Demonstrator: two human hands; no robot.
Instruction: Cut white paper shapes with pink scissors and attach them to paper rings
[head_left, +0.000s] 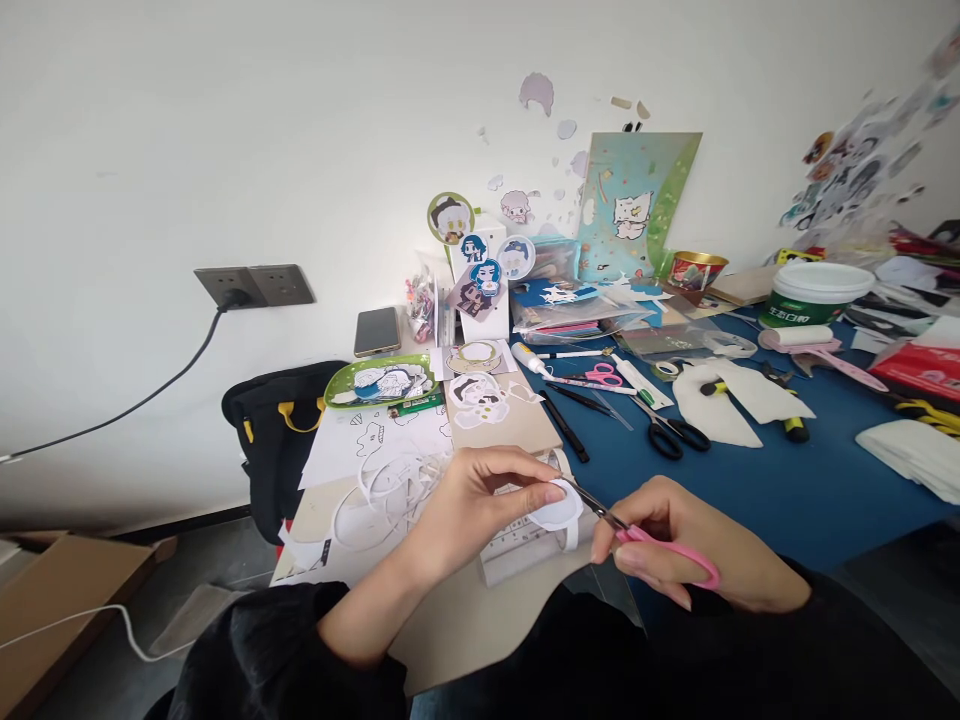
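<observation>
Between the thumb and fingers of my left hand [499,490] is a round white paper cutout [556,508], pinched at its left side. My right hand [667,545] is closed around the handles of pink scissors [686,552]. The scissor blades point up and left and meet the upper right edge of the paper. A narrow white strip [573,530] curls down from that edge. Beneath the hands lies a pale roll with printed marks [517,540], partly hidden by my left hand. Curled white paper strips [390,500] are heaped left of my left hand.
A green tray [337,390] holds paper cutouts, with drawn sheets [360,430] in front. Black scissors [675,435], a second pink pair [602,375] and a glue bottle [531,358] lie on the blue surface [739,500]. Further right are a white-and-green tub [814,295] and folded tissues [911,455].
</observation>
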